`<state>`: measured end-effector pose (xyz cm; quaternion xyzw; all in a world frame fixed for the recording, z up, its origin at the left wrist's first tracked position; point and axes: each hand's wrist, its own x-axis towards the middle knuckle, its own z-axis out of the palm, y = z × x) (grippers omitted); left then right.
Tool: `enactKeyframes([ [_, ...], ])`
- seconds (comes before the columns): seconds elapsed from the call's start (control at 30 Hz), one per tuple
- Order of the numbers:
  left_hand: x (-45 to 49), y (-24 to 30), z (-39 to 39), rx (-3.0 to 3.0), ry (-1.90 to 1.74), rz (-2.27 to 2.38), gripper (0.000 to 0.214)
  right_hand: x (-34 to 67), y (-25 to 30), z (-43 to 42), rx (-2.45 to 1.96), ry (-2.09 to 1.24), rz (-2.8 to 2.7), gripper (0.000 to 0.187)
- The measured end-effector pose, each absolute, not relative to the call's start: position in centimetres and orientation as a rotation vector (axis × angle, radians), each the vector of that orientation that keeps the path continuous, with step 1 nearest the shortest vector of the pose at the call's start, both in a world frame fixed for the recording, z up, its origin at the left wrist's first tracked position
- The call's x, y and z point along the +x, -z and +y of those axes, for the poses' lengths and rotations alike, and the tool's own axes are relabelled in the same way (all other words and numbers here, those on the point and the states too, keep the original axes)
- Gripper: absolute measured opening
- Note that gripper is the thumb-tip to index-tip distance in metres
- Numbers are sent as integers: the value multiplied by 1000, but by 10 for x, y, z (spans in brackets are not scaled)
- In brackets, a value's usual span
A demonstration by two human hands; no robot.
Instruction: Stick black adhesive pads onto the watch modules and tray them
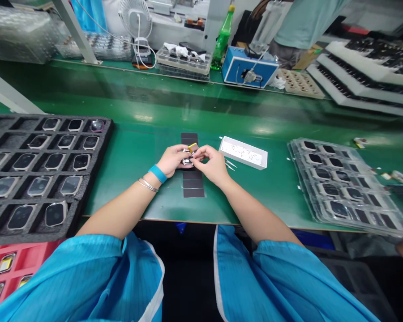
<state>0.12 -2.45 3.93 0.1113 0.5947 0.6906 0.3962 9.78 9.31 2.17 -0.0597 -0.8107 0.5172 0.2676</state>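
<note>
Over a strip of dark rectangular pads (193, 184) on the green bench, my left hand (172, 159) grips a small silver watch case (187, 161) between thumb and fingers. A small flat part with a yellow edge (192, 146) stands tilted above the case. My right hand (212, 165) comes in from the other side, thumb and forefinger pinched at the case; whatever is between those fingertips is too small to make out. Beside the right hand lie thin pointed tweezers (231, 165). A white box (263, 162) with many tiny dark pieces sits just beyond them.
On the left, a black foam tray (100, 154) holds several watches, above a red tray (27, 255). Stacked clear trays (302, 188) with watch parts stand right. Behind are a fan (135, 18), a green bottle (222, 38), a blue device (233, 67) and a person (305, 22).
</note>
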Motion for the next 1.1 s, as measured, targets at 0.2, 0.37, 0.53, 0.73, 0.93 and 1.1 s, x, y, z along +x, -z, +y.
enactKeyframes([
  [0.2,1,-38,-25,256,-1801,1509,18,98,-23,87,-146,-928,-2321,9],
  [0.37,0,-38,-26,272,-1789,1493,24,91,-17,99,-306,-1099,-2238,34],
  [0.53,1,-39,-27,329,-1720,1472,26,84,-10,111,-303,-1642,-2123,24],
  [0.73,-3,-42,-29,343,-1655,1326,38,90,-17,108,-269,-1344,-2123,17],
  [0.93,-3,-37,-28,382,-1635,1471,31,92,-17,104,-208,-1154,-2166,9],
  [1.1,-4,-39,-28,335,-1626,1472,23,92,-17,102,-185,-1023,-2230,11],
])
